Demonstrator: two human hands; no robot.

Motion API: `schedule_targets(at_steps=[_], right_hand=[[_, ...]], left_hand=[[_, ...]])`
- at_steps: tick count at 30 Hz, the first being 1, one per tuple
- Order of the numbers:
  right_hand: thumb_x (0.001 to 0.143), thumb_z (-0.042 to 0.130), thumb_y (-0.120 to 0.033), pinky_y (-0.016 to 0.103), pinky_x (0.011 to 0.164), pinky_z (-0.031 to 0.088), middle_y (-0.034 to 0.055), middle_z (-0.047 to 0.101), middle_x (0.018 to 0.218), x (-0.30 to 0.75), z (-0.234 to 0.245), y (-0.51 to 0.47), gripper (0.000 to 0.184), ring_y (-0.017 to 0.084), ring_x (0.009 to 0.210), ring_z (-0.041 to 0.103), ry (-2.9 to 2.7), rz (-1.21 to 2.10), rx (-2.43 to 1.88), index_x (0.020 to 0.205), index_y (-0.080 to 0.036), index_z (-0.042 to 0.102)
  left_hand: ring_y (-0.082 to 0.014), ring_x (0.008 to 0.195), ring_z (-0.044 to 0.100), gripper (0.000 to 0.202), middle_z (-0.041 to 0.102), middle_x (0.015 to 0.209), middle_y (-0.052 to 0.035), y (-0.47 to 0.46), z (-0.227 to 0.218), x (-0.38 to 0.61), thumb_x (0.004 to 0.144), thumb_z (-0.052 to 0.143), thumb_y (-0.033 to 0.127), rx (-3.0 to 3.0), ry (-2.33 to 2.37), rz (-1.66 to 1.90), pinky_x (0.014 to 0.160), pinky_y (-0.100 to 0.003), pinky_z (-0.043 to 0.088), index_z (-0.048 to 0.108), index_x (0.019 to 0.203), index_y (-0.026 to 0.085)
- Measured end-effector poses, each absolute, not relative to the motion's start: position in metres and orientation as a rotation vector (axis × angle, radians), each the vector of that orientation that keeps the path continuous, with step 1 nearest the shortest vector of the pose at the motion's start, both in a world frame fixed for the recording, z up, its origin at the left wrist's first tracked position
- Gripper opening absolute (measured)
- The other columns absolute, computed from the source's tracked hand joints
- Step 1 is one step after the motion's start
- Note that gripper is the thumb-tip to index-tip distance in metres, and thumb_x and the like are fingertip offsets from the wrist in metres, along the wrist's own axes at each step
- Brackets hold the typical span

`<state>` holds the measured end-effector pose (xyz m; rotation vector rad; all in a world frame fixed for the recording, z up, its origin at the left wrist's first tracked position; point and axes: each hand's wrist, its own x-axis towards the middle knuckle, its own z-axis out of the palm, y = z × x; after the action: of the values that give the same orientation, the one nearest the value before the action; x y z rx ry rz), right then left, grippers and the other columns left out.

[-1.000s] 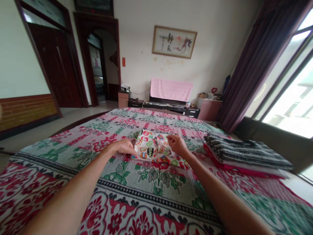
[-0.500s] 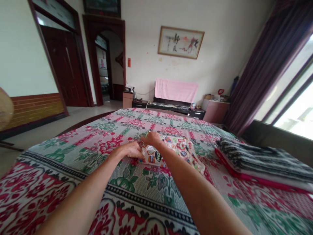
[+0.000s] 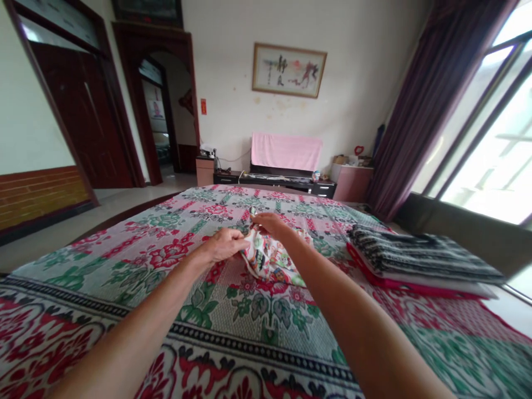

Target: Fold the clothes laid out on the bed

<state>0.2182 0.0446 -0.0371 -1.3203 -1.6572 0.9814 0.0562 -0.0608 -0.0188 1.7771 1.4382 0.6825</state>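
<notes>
In a pale-walled room, a gold-framed picture (image 3: 290, 70) with dark brush characters, above a pink cloth (image 3: 286, 151) draped behind a low black cabinet (image 3: 324, 189). At right, a dark purple curtain (image 3: 409, 111). Spread across the foreground, a pink, green and white floral cloth (image 3: 166, 254). Near the middle of it, a small piece of white fabric printed in red, green and black (image 3: 274, 257), left end lifted and rounded over, right part half hidden behind the bare right forearm (image 3: 344, 299). Well apart to the right, a black-and-white striped knit (image 3: 419, 257), folded on top of pale and crimson layers.

Bare left hand (image 3: 226, 244) at the left edge of the printed fabric, fingers (image 3: 238, 237) drawn together in a pinch with the edge between them. Bare right hand (image 3: 270, 223) just beyond, near the far left corner, fingers curled nearly together; cannot tell whether gripping fabric, with the tips partly hidden.

For good handling of the lifted end: pinch lightly, with both corners at even height. Draw out just enough slack, without dragging the whole piece. Mind the rounded near side, likely to bunch if pressed flat too soon. Thin and limp by the look of it, so probably quick to crease.
</notes>
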Motion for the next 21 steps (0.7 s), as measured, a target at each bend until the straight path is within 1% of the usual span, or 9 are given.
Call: schedule_targets(at_steps=[3,6,8,11,15,18,19,21], right_hand=[[0.071,0.070,-0.048,0.019,0.049,0.045,-0.0025,0.057,0.055,0.256,-0.023,0.037,0.034,0.006,0.045,0.048,-1.526,1.095,-1.269,0.067,-0.018,0.057],[0.070,0.073,-0.040,0.018,0.048,0.044,-0.0034,0.056,0.054,0.293,-0.020,0.028,0.029,0.006,0.045,0.049,-1.346,1.191,-1.218,0.067,-0.017,0.056],[0.069,0.073,-0.036,0.018,0.046,0.043,-0.0041,0.055,0.052,0.315,-0.025,0.022,0.026,0.007,0.044,0.049,-1.269,1.212,-1.212,0.067,-0.017,0.055],[0.068,0.072,-0.037,0.018,0.043,0.041,-0.0038,0.056,0.051,0.343,-0.039,0.014,0.027,0.007,0.042,0.049,-1.246,1.190,-1.235,0.065,-0.017,0.054],[0.069,0.071,-0.037,0.016,0.041,0.038,-0.0036,0.056,0.049,0.366,-0.066,0.008,0.024,0.007,0.042,0.049,-1.273,1.051,-1.382,0.065,-0.016,0.059],[0.070,0.069,-0.029,0.015,0.044,0.039,-0.0040,0.059,0.053,0.373,-0.083,0.006,0.015,0.008,0.047,0.053,-1.301,0.938,-1.443,0.074,-0.016,0.065],[0.069,0.069,-0.026,0.015,0.045,0.040,-0.0040,0.061,0.056,0.374,-0.086,0.006,0.015,0.008,0.049,0.054,-1.291,0.928,-1.444,0.080,-0.016,0.067],[0.067,0.068,-0.018,0.016,0.046,0.041,-0.0042,0.064,0.061,0.375,-0.088,0.005,0.026,0.008,0.050,0.055,-1.253,0.936,-1.450,0.093,-0.016,0.067]], left_hand=[[-0.0106,0.060,0.055,0.025,0.064,0.071,-0.0017,-0.061,-0.008,0.094,0.074,0.055,0.038,1.801,1.254,0.793,0.053,-0.021,0.041,0.061,0.081,0.015],[-0.0104,0.057,0.055,0.023,0.064,0.068,-0.0032,-0.056,-0.007,0.135,0.073,0.056,0.033,1.879,1.150,0.827,0.053,-0.022,0.040,0.063,0.080,0.013],[-0.0108,0.056,0.054,0.022,0.064,0.065,-0.0029,-0.053,-0.012,0.160,0.072,0.056,0.033,1.960,1.126,0.838,0.054,-0.023,0.039,0.065,0.075,0.013],[-0.0118,0.056,0.053,0.022,0.062,0.060,-0.0022,-0.050,-0.027,0.189,0.071,0.056,0.033,2.059,1.136,0.817,0.054,-0.023,0.037,0.065,0.067,0.014],[-0.0127,0.057,0.054,0.022,0.062,0.058,-0.0023,-0.052,-0.051,0.207,0.071,0.054,0.032,2.163,1.134,0.722,0.052,-0.023,0.035,0.067,0.064,0.015],[-0.0124,0.055,0.052,0.025,0.062,0.056,-0.0014,-0.054,-0.064,0.210,0.072,0.051,0.030,2.225,1.175,0.641,0.052,-0.024,0.033,0.068,0.065,0.014],[-0.0124,0.054,0.052,0.026,0.061,0.056,-0.0012,-0.054,-0.066,0.210,0.072,0.051,0.030,2.239,1.185,0.625,0.052,-0.024,0.033,0.069,0.065,0.014],[-0.0124,0.054,0.052,0.027,0.061,0.056,-0.0013,-0.055,-0.065,0.210,0.073,0.050,0.031,2.264,1.184,0.606,0.052,-0.024,0.033,0.070,0.067,0.014]])
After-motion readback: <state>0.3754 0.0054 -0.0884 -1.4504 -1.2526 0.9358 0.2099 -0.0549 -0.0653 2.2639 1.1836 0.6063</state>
